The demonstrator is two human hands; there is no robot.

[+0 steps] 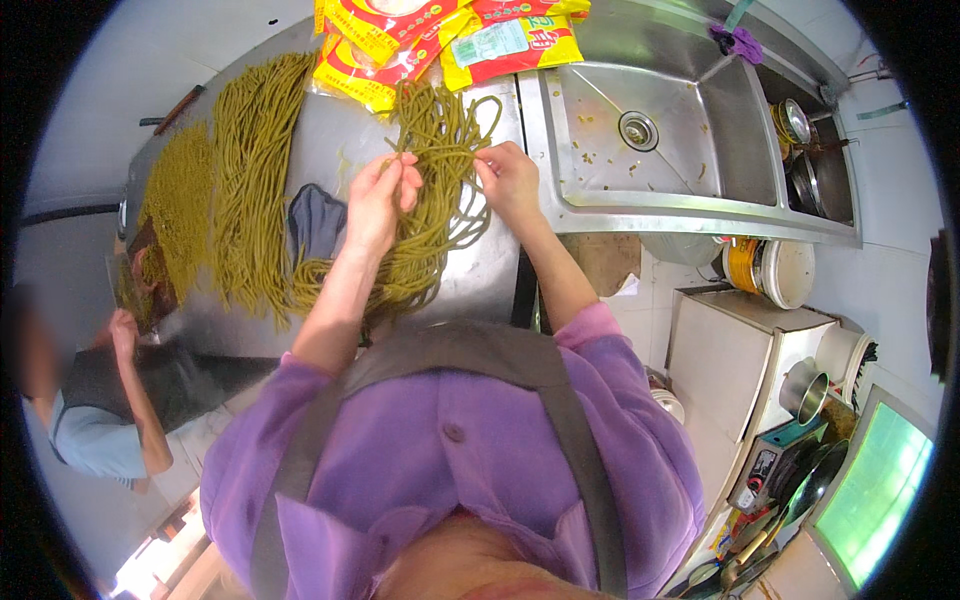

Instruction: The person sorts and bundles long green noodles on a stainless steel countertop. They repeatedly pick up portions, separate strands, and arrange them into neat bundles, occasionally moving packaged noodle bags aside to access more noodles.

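Observation:
A tangled heap of long olive-green beans (439, 180), yardlong beans by their look, lies on the steel worktop (480, 281) in front of me. Over its left side, my left hand (381, 196) pinches a bean strand between thumb and fingers. At the heap's right edge my right hand (511, 180) grips a strand with thumb and forefinger. One bean seems to run between the two hands. Left of my left forearm lies a crumpled dark grey cloth (316, 225). Beyond it, long beans (255, 180) are laid side by side in a straight bundle.
Red-and-yellow plastic packets (510, 49) are piled behind the heap. A steel sink (675, 135) with bean scraps adjoins on the right. Farther left, chopped beans (176, 199) lie near a co-worker's hand (124, 334) and a broad blade (124, 289). A brown-handled tool (178, 110) rests at the back edge.

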